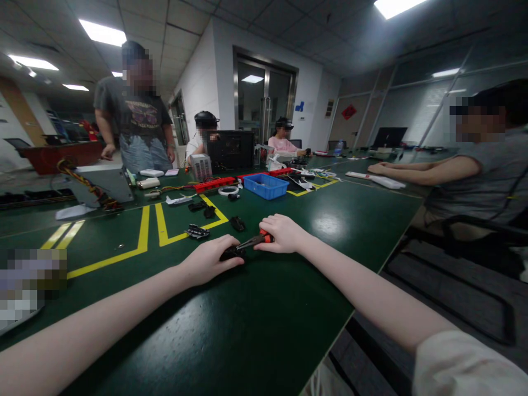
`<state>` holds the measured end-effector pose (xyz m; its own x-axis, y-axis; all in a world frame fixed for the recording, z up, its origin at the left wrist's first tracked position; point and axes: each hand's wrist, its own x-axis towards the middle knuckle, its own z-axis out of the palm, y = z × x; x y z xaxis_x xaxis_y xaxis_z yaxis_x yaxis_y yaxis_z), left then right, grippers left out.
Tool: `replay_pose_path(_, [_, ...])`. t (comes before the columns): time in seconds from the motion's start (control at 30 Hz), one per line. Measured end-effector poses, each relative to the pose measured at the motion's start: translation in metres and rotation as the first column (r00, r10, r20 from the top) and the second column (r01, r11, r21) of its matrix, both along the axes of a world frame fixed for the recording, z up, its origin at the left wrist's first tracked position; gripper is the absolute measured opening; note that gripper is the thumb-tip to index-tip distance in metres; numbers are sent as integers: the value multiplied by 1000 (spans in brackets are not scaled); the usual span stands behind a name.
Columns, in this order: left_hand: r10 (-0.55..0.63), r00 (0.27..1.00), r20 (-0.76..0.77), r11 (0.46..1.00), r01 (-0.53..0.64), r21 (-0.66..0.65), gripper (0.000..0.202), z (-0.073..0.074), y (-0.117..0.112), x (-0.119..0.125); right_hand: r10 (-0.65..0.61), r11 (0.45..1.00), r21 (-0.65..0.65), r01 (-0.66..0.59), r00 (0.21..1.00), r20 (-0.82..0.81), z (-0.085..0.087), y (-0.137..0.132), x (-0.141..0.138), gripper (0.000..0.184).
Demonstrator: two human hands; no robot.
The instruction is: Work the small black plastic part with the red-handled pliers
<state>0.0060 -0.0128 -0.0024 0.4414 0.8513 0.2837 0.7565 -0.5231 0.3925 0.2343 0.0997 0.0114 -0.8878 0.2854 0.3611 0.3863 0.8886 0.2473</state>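
My right hand is closed around the red handles of a pair of pliers, whose dark jaws point left. The jaws reach a small black part that lies on the green table. My left hand is curled over that black part and holds it down. Both forearms stretch forward over the table.
More small black parts lie near yellow floor-tape lines. A blue bin, red strips, a tape roll and a metal case sit farther back. Several people stand or sit around the table; a chair is right.
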Motion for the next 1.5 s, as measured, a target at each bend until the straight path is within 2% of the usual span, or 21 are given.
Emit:
replay_pose_path(0.57, [-37, 999, 26, 999, 38, -17, 26, 3, -1, 0, 13, 1000, 13, -12, 998, -54, 2, -3, -2, 47])
replay_pose_path(0.8, [-42, 999, 20, 999, 43, -23, 27, 2, -2, 0, 65, 997, 45, -63, 997, -38, 0, -4, -5, 49])
replay_pose_path(1.5, [-43, 999, -18, 999, 43, -13, 23, 3, -2, 0, 47, 997, 69, -42, 997, -68, 1, -1, -3, 48])
